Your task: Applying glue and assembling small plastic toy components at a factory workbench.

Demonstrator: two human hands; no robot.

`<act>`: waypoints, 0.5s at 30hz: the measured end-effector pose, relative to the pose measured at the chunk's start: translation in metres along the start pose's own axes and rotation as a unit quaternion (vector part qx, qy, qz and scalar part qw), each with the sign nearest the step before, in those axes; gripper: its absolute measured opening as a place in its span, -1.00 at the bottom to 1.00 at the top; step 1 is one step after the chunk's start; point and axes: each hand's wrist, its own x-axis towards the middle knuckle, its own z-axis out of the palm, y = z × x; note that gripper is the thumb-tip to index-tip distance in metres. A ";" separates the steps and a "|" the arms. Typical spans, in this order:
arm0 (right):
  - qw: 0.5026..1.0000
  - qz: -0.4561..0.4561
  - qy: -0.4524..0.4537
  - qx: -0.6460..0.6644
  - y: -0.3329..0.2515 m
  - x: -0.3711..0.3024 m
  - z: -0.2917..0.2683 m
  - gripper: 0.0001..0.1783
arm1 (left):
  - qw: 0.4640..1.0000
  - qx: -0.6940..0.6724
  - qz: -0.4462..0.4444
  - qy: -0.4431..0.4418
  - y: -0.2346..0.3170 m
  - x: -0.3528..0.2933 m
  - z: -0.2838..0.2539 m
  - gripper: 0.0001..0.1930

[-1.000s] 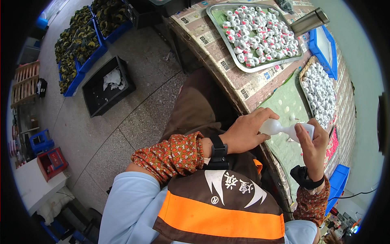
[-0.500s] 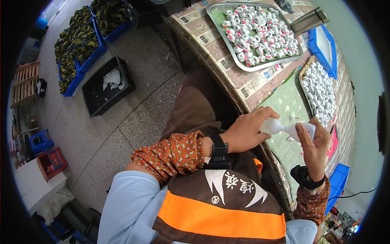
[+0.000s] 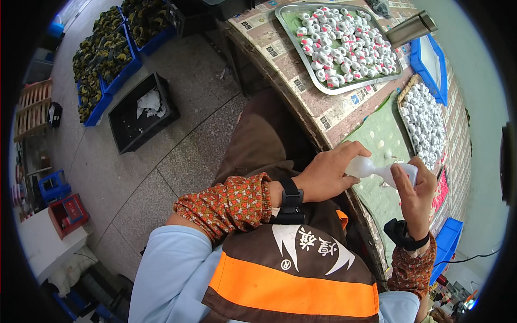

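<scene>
My left hand point(image 3: 327, 171) is closed, thumb and fingers around a smooth white rounded piece point(image 3: 362, 166). From the right, my right hand point(image 3: 417, 185) grips a small white squeeze bottle point(image 3: 396, 174) lying on its side. The bottle's narrow end points left and meets the rounded piece; whether they touch or are joined I cannot tell. Both hands are above a green mat point(image 3: 371, 185) at the table's edge. A few small white bits point(image 3: 388, 154) lie on the mat just beyond my fingers.
Across the table stand a metal tray point(image 3: 328, 90) of white pieces with pink parts, a second tray of white pieces point(image 3: 423, 121), a steel flask point(image 3: 412, 29) and a blue bin point(image 3: 429, 64). Small pink pieces point(image 3: 441, 189) lie at right. On the floor sits a black crate point(image 3: 142, 116).
</scene>
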 end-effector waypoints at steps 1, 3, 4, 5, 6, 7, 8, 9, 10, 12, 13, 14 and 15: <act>1.000 0.000 0.000 0.000 0.000 0.000 0.000 -0.57 | 1.000 -0.003 0.000 -0.001 0.000 0.000 0.000 -0.50; 1.000 -0.013 0.000 -0.013 -0.001 0.000 0.001 -0.57 | 1.000 -0.006 -0.001 -0.001 0.000 0.000 0.000 -0.50; 1.000 -0.013 -0.001 -0.013 -0.001 0.001 0.001 -0.57 | 1.000 0.000 0.000 0.001 -0.001 0.000 0.000 -0.49; 1.000 -0.006 -0.003 -0.001 -0.001 0.002 0.001 -0.58 | 1.000 0.005 0.001 0.004 -0.001 0.000 0.000 -0.49; 1.000 0.002 -0.006 0.011 -0.001 0.003 0.001 -0.58 | 1.000 0.006 0.001 0.004 -0.001 0.000 -0.001 -0.49; 1.000 0.002 -0.006 0.011 0.000 0.004 0.001 -0.58 | 1.000 -0.001 -0.004 0.004 -0.001 0.000 -0.001 -0.49; 1.000 -0.001 -0.009 0.008 0.001 0.004 0.000 -0.57 | 1.000 -0.007 -0.009 0.005 -0.001 0.000 -0.002 -0.49; 1.000 -0.004 -0.011 0.005 0.001 0.004 -0.001 -0.57 | 1.000 -0.007 -0.009 0.005 -0.001 0.000 -0.002 -0.49; 1.000 -0.003 -0.011 0.004 0.000 0.004 0.000 -0.57 | 1.000 -0.004 -0.006 0.004 -0.001 0.000 -0.001 -0.49; 1.000 -0.008 0.005 -0.005 -0.002 0.002 0.001 -0.56 | 1.000 0.000 -0.003 0.004 -0.002 0.000 -0.001 -0.49; 1.000 -0.008 0.005 -0.005 -0.004 0.003 0.001 -0.56 | 1.000 -0.001 -0.003 0.003 -0.002 0.000 -0.001 -0.49; 1.000 -0.011 0.004 -0.021 -0.005 0.003 0.001 -0.56 | 1.000 -0.002 -0.003 0.003 -0.002 0.000 -0.001 -0.49; 0.999 -0.014 0.004 -0.037 -0.007 0.003 0.001 -0.56 | 1.000 -0.002 -0.003 0.003 -0.001 0.001 -0.001 -0.49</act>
